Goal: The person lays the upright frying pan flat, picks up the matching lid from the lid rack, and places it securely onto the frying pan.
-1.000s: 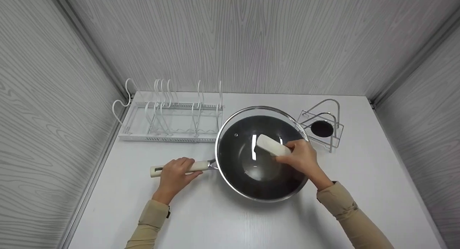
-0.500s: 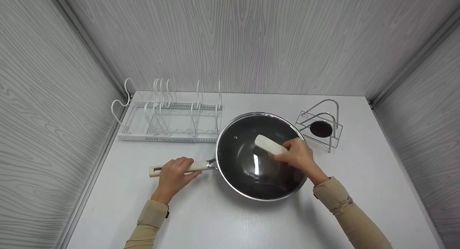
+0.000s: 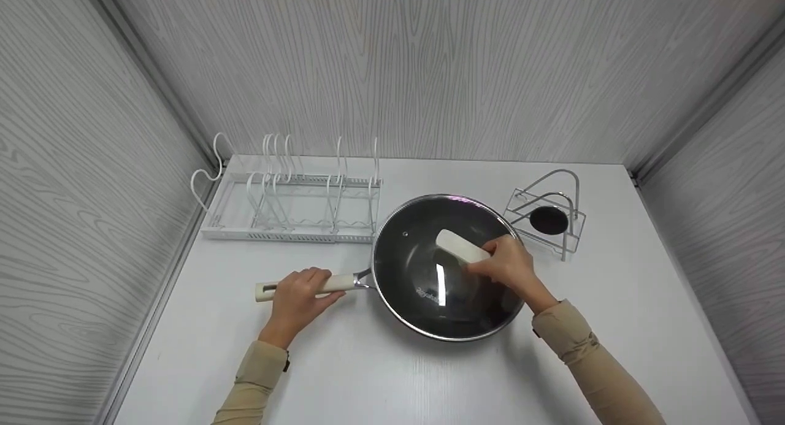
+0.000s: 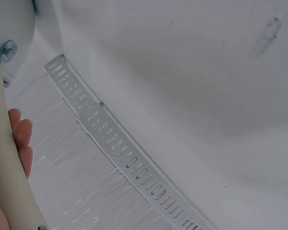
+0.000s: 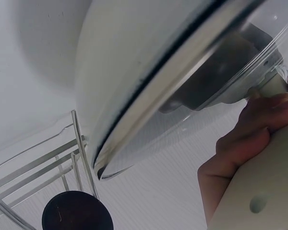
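A dark-lined wok [image 3: 392,302] with a pale outside stands in the middle of the table, a glass lid [image 3: 423,259] lying over its mouth. My left hand [image 3: 298,296] grips the wok's cream handle [image 3: 340,283]; in the left wrist view its fingers [image 4: 22,136] curl round that handle. My right hand [image 3: 508,264] holds the lid's cream knob [image 3: 460,246] between thumb and fingers. From the right wrist view, the lid's metal rim [image 5: 134,115] sits along the wok's edge, with the fingers [image 5: 245,139] at the knob above the glass.
A white wire dish rack [image 3: 294,235] with several upright loops stands at the back left, close to the wok. Behind the wok on the right is a small metal wire stand [image 3: 573,229] with a dark round disc [image 3: 549,220]. Wood-grain panels enclose the table.
The lid has come down and toward me onto the wok, its rim now lined up with the wok's. My right hand moved slightly with it; my left hand stays on the handle.
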{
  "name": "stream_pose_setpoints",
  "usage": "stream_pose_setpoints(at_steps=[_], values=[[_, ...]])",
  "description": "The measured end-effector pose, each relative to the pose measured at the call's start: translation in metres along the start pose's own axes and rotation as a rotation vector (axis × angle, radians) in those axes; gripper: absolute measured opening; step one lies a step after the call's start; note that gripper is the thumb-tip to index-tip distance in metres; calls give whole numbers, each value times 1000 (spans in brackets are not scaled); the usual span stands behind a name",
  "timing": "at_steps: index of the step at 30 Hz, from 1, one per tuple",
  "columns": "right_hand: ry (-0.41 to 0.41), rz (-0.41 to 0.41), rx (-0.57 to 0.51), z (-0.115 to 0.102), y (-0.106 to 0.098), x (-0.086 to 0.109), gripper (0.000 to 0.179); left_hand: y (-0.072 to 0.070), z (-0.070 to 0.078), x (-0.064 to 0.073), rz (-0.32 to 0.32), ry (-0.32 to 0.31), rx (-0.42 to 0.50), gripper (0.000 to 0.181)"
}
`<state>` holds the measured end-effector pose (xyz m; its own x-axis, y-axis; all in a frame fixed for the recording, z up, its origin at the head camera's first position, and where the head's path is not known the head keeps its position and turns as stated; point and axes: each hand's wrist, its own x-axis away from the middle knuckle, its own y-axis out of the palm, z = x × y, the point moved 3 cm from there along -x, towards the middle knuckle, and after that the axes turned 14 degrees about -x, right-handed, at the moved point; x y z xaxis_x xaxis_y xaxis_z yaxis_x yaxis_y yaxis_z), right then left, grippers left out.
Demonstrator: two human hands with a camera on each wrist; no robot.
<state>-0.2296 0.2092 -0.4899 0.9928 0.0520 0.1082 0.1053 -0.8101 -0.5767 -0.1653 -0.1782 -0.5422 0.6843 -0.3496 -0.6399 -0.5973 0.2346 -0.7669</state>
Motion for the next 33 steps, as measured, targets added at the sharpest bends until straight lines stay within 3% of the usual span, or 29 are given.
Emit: stream_pose_setpoints(at_steps=[10,21,33], values=[[19,1,29,1,0,0,26,1,1,1,-19,-3,-1,42],[-32,-2,80,1,2,2,28,-1,3,0,-12,-3,-22,42],[-76,67,172,-1,7,5,29,2,4,1,-19,-41,-34,44]])
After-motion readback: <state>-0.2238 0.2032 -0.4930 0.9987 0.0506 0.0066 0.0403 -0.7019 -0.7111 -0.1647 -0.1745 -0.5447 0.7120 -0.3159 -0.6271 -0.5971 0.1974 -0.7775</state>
